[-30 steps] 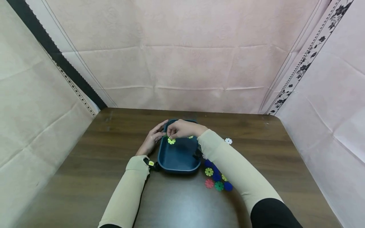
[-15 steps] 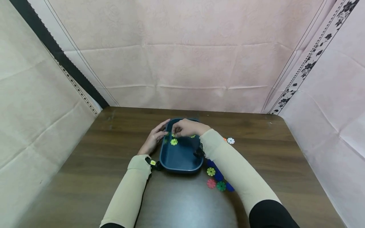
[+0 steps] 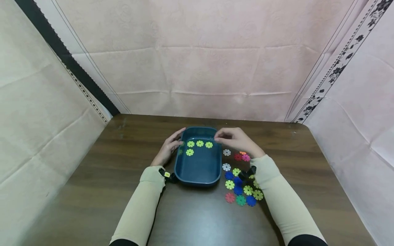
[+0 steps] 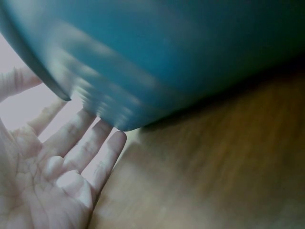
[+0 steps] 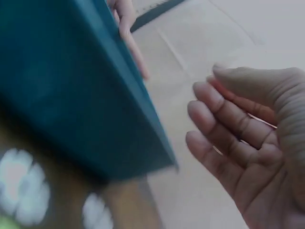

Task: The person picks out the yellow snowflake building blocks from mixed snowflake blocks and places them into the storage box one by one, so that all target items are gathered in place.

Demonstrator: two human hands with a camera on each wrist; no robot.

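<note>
A dark blue rectangular tray [image 3: 198,167] stands on the table, with several yellow-green flower-shaped discs [image 3: 200,143] lying near its far end. My left hand [image 3: 167,147] rests against the tray's left side, its thumb at the rim; the left wrist view shows the fingers [image 4: 78,133] nearly straight against the outer wall. Off the tray's far right corner hovers my right hand [image 3: 235,138]. In the right wrist view its loosely bent fingers [image 5: 228,124] hold nothing and are apart from the tray wall [image 5: 119,119].
Right of the tray lie several loose flower discs: white [image 3: 226,167], blue [image 3: 238,190], yellow-green [image 3: 248,190], red [image 3: 230,197], green [image 3: 241,200] and pink [image 3: 246,157]. Pale cloth walls [image 3: 209,78] rise behind and beside the wooden table [image 3: 138,150].
My right hand has let go of a yellow-green flower disc in the tray and moved right, past the rim. The left hand has kept its place at the tray.
</note>
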